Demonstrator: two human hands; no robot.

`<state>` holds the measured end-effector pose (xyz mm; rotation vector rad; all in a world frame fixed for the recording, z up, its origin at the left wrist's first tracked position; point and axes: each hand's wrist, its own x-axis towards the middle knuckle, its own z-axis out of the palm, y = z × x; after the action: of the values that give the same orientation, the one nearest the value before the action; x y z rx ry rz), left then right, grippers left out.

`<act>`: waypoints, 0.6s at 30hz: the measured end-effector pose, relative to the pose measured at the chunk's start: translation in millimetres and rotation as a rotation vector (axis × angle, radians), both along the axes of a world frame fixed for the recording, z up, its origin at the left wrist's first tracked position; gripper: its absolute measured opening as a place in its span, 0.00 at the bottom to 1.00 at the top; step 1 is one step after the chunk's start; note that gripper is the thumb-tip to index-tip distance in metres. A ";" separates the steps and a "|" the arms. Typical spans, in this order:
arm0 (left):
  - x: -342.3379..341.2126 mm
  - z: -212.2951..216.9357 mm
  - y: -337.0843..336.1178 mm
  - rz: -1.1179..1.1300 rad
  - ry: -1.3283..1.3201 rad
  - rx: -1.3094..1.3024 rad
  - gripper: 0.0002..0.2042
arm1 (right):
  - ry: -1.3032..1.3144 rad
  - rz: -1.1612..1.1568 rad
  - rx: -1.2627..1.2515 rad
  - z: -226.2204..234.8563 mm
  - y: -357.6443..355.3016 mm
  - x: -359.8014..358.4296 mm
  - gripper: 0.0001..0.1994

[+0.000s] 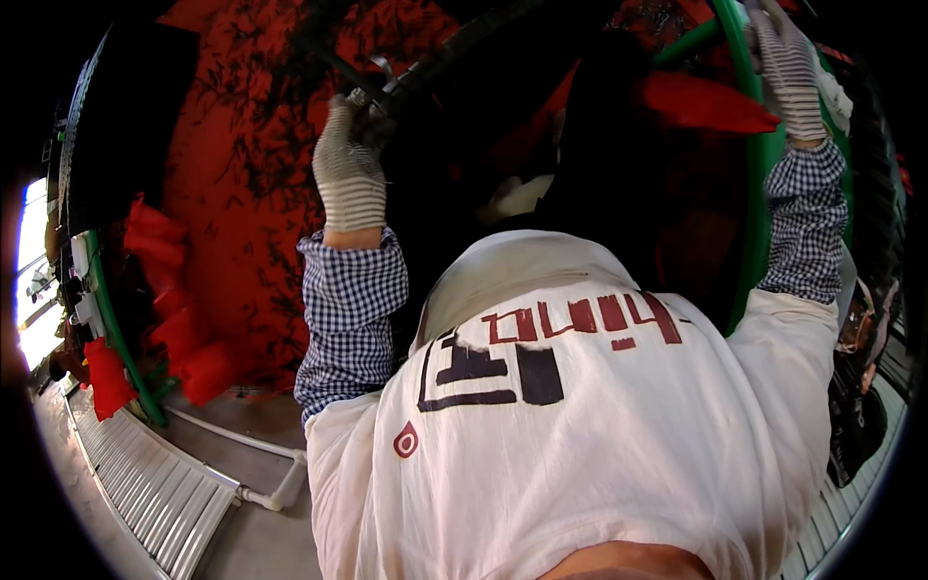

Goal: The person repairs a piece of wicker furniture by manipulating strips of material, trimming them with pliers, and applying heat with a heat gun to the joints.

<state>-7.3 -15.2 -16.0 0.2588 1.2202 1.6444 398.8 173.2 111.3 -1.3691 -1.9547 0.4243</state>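
Note:
My left hand (pixel 351 164), in a white-and-grey striped glove, is raised over a dark area beside a red surface. Its fingers are closed round a small silver metal fitting (pixel 360 97) at the end of a dark rod (pixel 333 64). At the upper right, my right hand (pixel 785 72) wears the same kind of glove and lies against a green frame (pixel 740 58). Its fingers look stretched out, slightly blurred and partly lost at the picture's dark rim. I see nothing held in it. Both forearms wear checkered sleeve covers.
A red surface (pixel 217 232) strewn with dark slivers spreads at the left. Red cloth-like pieces (pixel 159 251) hang beside a green bar (pixel 114 329). A red pointed piece (pixel 710 103) reaches toward the right frame. Lower left stand a roller conveyor (pixel 145 483) and a white pipe (pixel 280 483).

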 end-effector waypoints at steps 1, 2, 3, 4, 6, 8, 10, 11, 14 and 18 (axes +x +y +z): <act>-3.0 -1.5 -1.4 -0.029 -0.038 0.194 0.17 | 0.127 -0.071 -0.141 -29.1 40.0 57.8 0.16; 1.0 10.4 1.0 -0.154 0.087 0.294 0.19 | -0.176 -0.225 -0.124 -47.6 82.6 110.5 0.18; 4.7 8.9 0.1 -0.139 0.087 0.283 0.19 | -0.377 -0.327 -0.090 -60.1 105.4 141.7 0.21; 2.5 7.3 1.5 -0.206 0.274 0.313 0.20 | -0.573 -0.433 -0.048 -72.0 123.1 163.4 0.24; 17.5 30.0 6.3 -0.351 0.479 0.363 0.17 | -0.852 -0.524 -0.001 -99.0 146.3 226.6 0.24; 17.3 32.5 6.5 -0.311 0.511 0.293 0.15 | -1.127 -0.597 0.054 -111.4 148.4 247.4 0.24; 21.4 29.4 4.2 -0.205 0.515 0.281 0.13 | -0.947 -0.719 -0.240 -116.5 138.0 261.5 0.24; 21.4 30.8 2.6 -0.204 0.515 0.273 0.13 | -0.950 -0.713 -0.246 -119.3 137.0 269.4 0.24; 18.6 26.9 5.3 -0.216 0.668 0.329 0.14 | -0.992 -0.777 -0.389 -132.9 139.3 307.3 0.24; 13.6 12.2 9.7 -0.264 0.747 0.344 0.15 | -0.983 -0.820 -0.494 -165.8 152.8 383.6 0.26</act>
<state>6.3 -5.5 -3.8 1.2825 1.3424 1.5560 782.4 326.0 -54.5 -2.9144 -1.7351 -0.2536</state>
